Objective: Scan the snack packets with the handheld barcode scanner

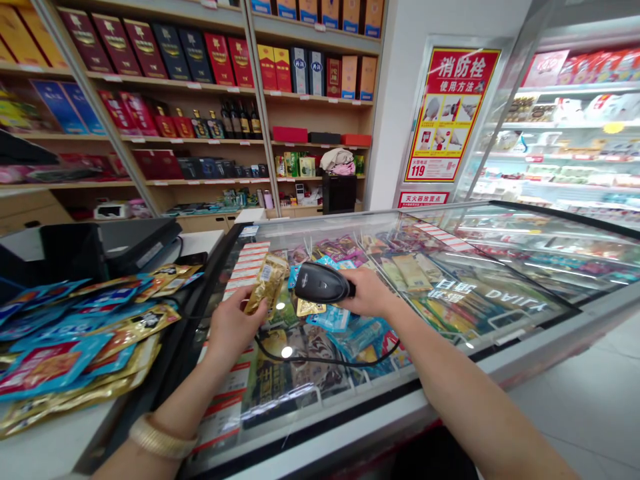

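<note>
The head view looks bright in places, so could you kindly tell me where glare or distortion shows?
Head view: round glare spots dot the freezer glass; head view: the lit display shelves at right look washed out; head view: the shelf upright at upper left leans, probably wide-angle stretch; head view: the scanner in the right hand is fairly clear.

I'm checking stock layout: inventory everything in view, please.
held packet: one, gold, left hand
scanner: one, black, right hand
chest freezer: at least one, grey rim, below hands
freezer packs: many, mixed, inside freezer
cable: one, black, across freezer
loose packets: many, blue and gold, left counter
dark devices: several, black, left counter
boxes: many, red, blue, yellow, back shelves
bottles: several, dark, back shelves
poster: one, red-yellow, wall
display case: one, white-lit, right side
bracelet: one, pale gold, left wrist
left hand: one, bare, on packet
right hand: one, bare, on scanner
</note>
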Action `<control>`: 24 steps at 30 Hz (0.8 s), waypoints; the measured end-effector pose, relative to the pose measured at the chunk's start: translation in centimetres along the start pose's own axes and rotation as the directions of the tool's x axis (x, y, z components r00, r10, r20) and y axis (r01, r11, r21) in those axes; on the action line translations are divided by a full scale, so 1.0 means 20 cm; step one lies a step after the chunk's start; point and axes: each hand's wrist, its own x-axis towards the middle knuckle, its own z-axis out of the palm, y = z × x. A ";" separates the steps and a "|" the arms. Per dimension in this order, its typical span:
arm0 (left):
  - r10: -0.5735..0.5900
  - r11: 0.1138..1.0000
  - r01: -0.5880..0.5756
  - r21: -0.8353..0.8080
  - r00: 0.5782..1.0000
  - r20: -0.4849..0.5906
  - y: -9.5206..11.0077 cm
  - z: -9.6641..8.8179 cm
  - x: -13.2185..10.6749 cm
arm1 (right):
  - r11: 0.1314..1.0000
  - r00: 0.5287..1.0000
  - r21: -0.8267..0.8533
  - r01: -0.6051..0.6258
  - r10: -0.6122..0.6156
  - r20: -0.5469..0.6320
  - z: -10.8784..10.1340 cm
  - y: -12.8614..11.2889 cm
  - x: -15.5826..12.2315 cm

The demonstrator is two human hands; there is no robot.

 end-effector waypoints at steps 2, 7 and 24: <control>0.013 1.000 -0.013 0.007 1.000 -0.003 -0.01 0.00 0.00 | 1.000 1.000 -0.004 -0.003 0.003 -0.004 0.00 0.00 0.00; 0.026 1.000 -0.026 -0.002 1.000 -0.007 -0.02 0.01 0.00 | 0.999 1.000 -0.025 -0.026 0.026 -0.007 0.00 0.00 0.00; 0.098 0.995 -0.098 0.003 0.994 -0.046 -0.01 0.01 -0.01 | 0.955 0.953 -0.161 -0.250 0.213 -0.216 -0.07 0.10 -0.01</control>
